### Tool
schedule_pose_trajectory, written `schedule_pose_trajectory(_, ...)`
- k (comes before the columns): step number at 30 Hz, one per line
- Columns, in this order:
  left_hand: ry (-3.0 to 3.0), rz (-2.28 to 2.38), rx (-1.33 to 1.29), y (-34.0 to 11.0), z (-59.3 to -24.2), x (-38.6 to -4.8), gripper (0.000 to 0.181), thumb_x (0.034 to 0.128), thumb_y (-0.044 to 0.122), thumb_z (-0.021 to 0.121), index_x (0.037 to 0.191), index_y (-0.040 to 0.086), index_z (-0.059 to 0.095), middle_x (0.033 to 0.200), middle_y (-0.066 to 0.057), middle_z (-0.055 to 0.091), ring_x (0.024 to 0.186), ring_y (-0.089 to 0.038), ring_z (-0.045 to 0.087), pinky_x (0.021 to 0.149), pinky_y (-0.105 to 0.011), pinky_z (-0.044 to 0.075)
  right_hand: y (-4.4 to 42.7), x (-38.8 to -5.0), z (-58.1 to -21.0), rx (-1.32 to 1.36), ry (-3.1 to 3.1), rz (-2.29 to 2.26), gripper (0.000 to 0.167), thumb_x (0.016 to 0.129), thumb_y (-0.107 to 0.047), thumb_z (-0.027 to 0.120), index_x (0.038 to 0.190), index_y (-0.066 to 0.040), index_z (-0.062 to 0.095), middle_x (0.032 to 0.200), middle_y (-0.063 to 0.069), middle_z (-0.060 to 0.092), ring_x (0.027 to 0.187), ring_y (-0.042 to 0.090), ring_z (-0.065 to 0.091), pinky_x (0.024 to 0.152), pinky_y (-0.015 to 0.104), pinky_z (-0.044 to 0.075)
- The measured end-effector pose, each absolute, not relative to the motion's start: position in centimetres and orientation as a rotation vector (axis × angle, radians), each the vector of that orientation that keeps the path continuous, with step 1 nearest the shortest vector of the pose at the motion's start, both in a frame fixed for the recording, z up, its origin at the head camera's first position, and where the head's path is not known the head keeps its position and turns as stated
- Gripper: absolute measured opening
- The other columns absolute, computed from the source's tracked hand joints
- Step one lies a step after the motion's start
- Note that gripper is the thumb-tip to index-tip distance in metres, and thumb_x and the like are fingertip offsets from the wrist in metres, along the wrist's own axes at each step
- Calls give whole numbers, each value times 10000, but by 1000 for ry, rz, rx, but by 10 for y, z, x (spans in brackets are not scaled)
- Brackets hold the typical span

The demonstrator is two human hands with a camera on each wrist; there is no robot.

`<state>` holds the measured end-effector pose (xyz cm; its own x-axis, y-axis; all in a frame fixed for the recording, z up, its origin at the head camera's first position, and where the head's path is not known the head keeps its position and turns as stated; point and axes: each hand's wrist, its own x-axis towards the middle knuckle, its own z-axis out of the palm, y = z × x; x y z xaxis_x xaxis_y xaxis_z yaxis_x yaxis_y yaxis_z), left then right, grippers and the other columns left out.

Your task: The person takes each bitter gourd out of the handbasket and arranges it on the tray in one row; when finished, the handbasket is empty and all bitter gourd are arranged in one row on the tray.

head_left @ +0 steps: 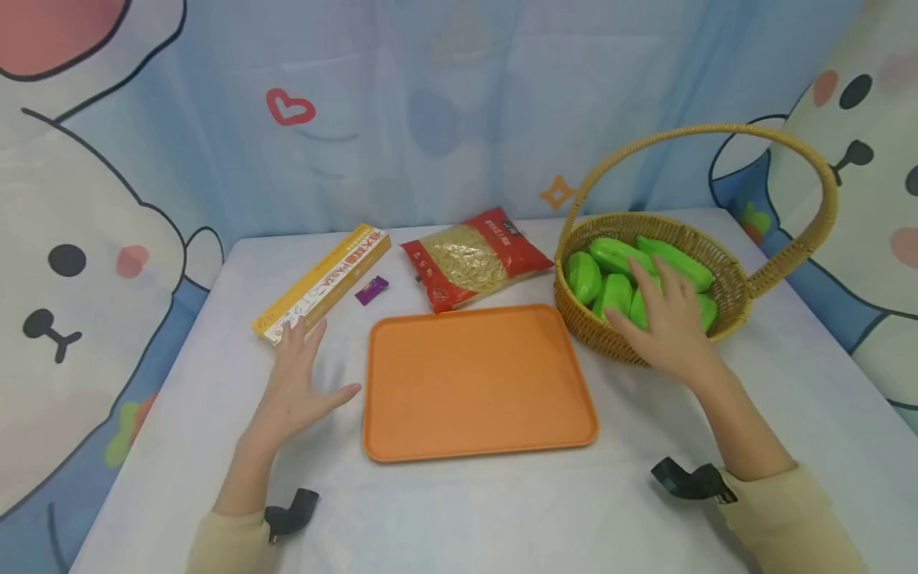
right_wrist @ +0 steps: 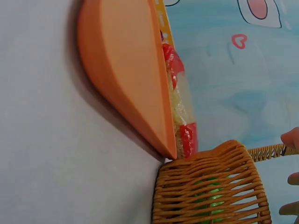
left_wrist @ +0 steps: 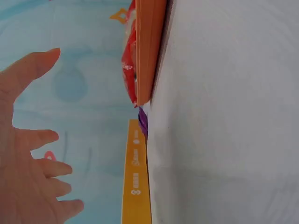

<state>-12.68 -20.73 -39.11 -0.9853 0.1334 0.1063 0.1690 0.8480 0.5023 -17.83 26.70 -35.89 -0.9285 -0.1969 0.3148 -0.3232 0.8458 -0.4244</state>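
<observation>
My right hand (head_left: pixel 670 323) is over the near side of the wicker basket (head_left: pixel 724 239), fingers spread above the green vegetable-like pieces (head_left: pixel 613 295); whether it touches them I cannot tell. In the right wrist view only fingertips (right_wrist: pixel 292 179) show, beside the basket (right_wrist: pixel 210 186). Left of the orange tray (head_left: pixel 476 383), my left hand (head_left: pixel 290 395) is held with fingers spread and nothing in them, close to the near end of the yellow pasta box (head_left: pixel 326 279). The left wrist view has that hand (left_wrist: pixel 32 172) apart from the box (left_wrist: pixel 135 177).
A red and clear bag (head_left: pixel 473 259) lies behind the tray, left of the basket. Between the bag and the box is a small purple packet (head_left: pixel 371 290). The basket's tall handle (head_left: pixel 717 129) arches above it. A printed curtain (head_left: pixel 430 104) hangs behind the white table (head_left: pixel 459 510).
</observation>
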Motion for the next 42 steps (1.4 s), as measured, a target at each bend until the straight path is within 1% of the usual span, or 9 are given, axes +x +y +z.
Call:
schedule_pose_trajectory(5,-2957,-1083,-257,-209,-398,-133,901,773,406,708,1464,134,199,1513,-146,107,1371,-327,80,1026,-578,183,262,-194,-355,427,-2797,791,735,905,-387,514,1454,-33,176,1414,334,176,1265,531,131,961,670,93)
schedule_pose_trajectory(10,-2899,-1283,-302,-212,-410,-138,784,799,294,712,1426,88,289,1460,-135,285,1323,-329,259,1025,-498,266,257,-210,-353,446,-2844,844,720,926,-371,481,1441,20,164,1390,346,236,1262,520,171,994,633,87)
schedule_pose_trajectory(14,-2846,-1452,-325,-213,-419,-141,701,817,228,700,1396,66,339,1421,-139,355,1308,-312,298,1038,-457,263,253,-222,-351,455,-2887,828,705,942,-376,443,1426,58,169,1369,353,276,1232,537,219,990,642,103)
schedule_pose_trajectory(20,-2829,-1567,-342,-214,-430,-142,619,828,141,683,1364,55,385,1350,-152,447,1295,-286,332,1053,-421,245,250,-238,-357,372,-2986,794,716,944,-419,416,1427,52,177,1384,324,286,1221,544,236,963,662,160)
schedule_pose_trajectory(25,-2904,-1480,-365,-212,-437,-141,684,797,238,717,1374,74,388,1373,-128,430,1323,-287,274,1068,-440,197,251,-247,-365,230,-3095,699,757,922,-530,363,1408,39,248,1367,310,324,1198,563,239,893,700,175)
schedule_pose_trajectory(29,-3007,-1395,-401,-208,-442,-139,802,758,381,730,1408,110,347,1464,-165,264,1355,-339,152,1064,-505,148,252,-252,-369,138,-3183,583,789,900,-589,334,1401,18,276,1359,320,317,1200,566,201,869,704,131)
schedule_pose_trajectory(32,-3064,-1321,-442,-206,-443,-137,869,730,439,731,1431,141,310,1491,-192,159,1348,-412,80,1036,-587,110,252,-257,-371,129,-3211,496,798,895,-598,331,1405,13,268,1363,326,299,1207,556,192,895,708,94)
schedule_pose_trajectory(36,-3084,-1242,-488,-204,-442,-134,923,699,460,741,1444,168,281,1503,-145,159,1345,-431,23,1011,-637,64,250,-262,-372,144,-3230,411,844,874,-641,315,1422,-3,244,1365,329,292,1215,552,185,921,705,56)
schedule_pose_trajectory(42,-3074,-1217,-530,-204,-440,-132,956,683,440,759,1447,142,267,1502,-141,169,1356,-399,5,1018,-626,42,247,-269,-375,179,-3278,399,854,881,-623,290,1445,1,145,1347,352,310,1214,575,162,919,710,34)
